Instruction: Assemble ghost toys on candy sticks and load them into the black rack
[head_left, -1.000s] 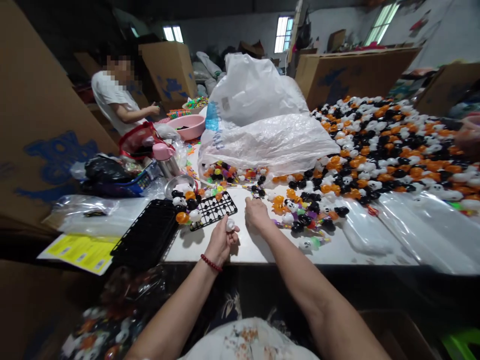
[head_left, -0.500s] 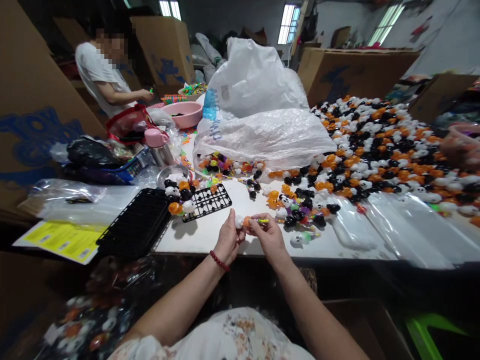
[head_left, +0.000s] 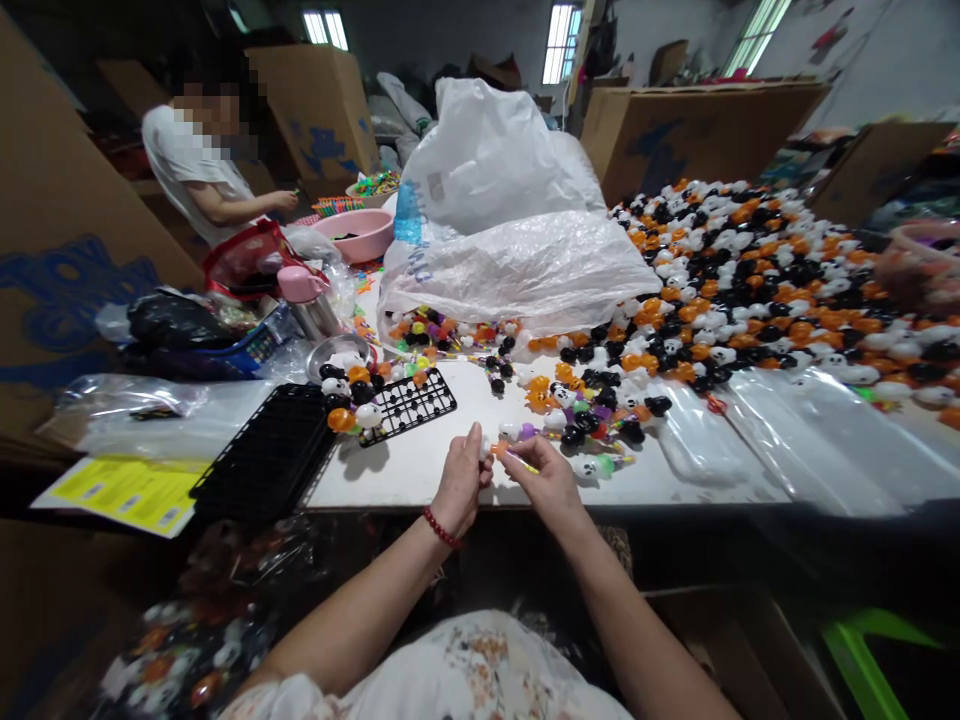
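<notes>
Between my hands, near the table's front edge, is a slim stick toy (head_left: 499,451) with a white top, an orange collar and a yellowish stick. My left hand (head_left: 460,478) closes around the white top, which its fingers partly hide. The fingers of my right hand (head_left: 546,478) pinch the stick just past the orange collar. A similar toy with a white and purple top (head_left: 526,431) shows just beyond my fingers. To the right lies a skull-topped toy with a green collar (head_left: 592,466). More such toys (head_left: 581,415) are heaped behind it.
On the left, a black grid rack (head_left: 409,405) bears several toys, beside stacked black trays (head_left: 262,455). A large white plastic bag (head_left: 510,250) stands behind. A big pile of toy heads (head_left: 750,280) and clear bags (head_left: 817,440) lie right. A co-worker (head_left: 202,170) stands far left.
The stick toy in my hands has tilted, its stick now angling down towards my right palm. The white and purple toy beyond my fingers has come into view. The camera has shifted slightly.
</notes>
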